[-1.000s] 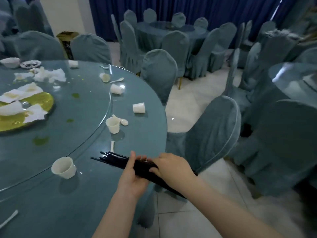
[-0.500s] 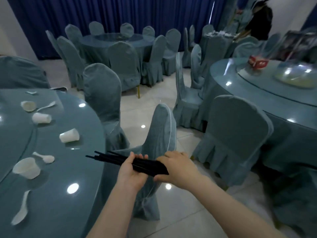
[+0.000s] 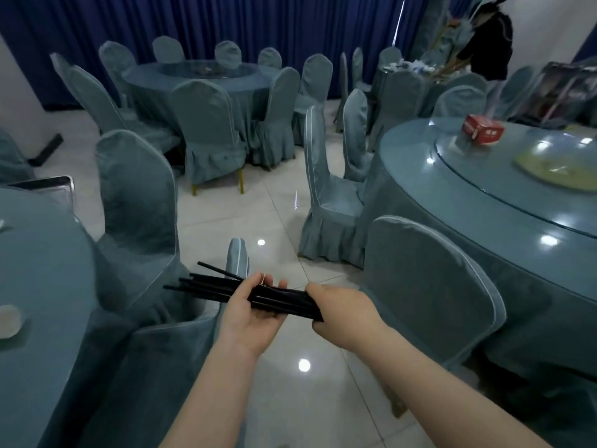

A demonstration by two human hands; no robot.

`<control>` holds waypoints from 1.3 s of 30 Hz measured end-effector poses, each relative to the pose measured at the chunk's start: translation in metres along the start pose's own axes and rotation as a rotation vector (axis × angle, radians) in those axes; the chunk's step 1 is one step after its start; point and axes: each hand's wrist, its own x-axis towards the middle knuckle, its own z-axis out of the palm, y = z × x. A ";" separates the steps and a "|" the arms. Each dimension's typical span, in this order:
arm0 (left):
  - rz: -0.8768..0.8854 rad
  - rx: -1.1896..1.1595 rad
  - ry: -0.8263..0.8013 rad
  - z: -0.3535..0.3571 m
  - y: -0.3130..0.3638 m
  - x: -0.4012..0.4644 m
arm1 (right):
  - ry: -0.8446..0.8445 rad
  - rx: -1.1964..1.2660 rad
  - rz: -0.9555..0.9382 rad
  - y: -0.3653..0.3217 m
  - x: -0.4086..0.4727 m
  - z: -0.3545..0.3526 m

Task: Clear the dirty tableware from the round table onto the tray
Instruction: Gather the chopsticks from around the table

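A: Hand status?

B: Both on the black chopsticks [image 3: 226, 287], bundle held over open floor. Left hand [image 3: 250, 318] cups the middle from below, fingers curled up round it. Right hand [image 3: 344, 315] clamps the end nearest it, fingers wrapped over the top.

A: Bundle tidy?

B: No. Tips fan out past the left hand, uneven, one stick angled higher than the rest.

A: Where's the round table?

B: The round table [image 3: 38, 286] sits left of the left hand, its edge curving away. A pale small cup [image 3: 8, 320] sits on it, blurred. Metal tray [image 3: 48, 189] is further left and ahead, behind the table edge, only a corner showing.

A: Room to move?

B: Tiled floor [image 3: 274, 221] runs straight ahead of the hands. A covered chair [image 3: 139, 202] stands just left, a second chair back [image 3: 237, 258] edge-on right behind the stick tips. Right of the right hand, another covered chair [image 3: 429, 292] tucked against a second table [image 3: 468, 205]. A red box [image 3: 481, 129] sits on that table's glass turntable.
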 end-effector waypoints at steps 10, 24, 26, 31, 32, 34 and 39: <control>0.106 -0.076 -0.012 0.094 0.038 0.144 | 0.149 -0.205 -0.149 0.089 0.171 -0.042; 0.386 -0.363 0.190 0.171 0.132 0.330 | 0.129 -0.113 -0.436 0.197 0.460 -0.057; 0.451 -0.406 0.212 0.175 0.151 0.349 | -0.045 0.245 -0.411 0.206 0.503 -0.060; 0.574 -0.467 0.279 0.184 0.209 0.394 | -0.664 1.395 -0.135 0.189 0.591 -0.049; 0.594 -0.467 0.293 0.187 0.224 0.409 | -0.701 1.560 -0.045 0.180 0.615 -0.046; 0.628 -0.471 0.295 0.195 0.258 0.442 | -0.631 1.672 0.058 0.158 0.668 -0.045; 0.656 -0.476 0.274 0.217 0.352 0.516 | -0.450 1.507 0.010 0.120 0.792 -0.051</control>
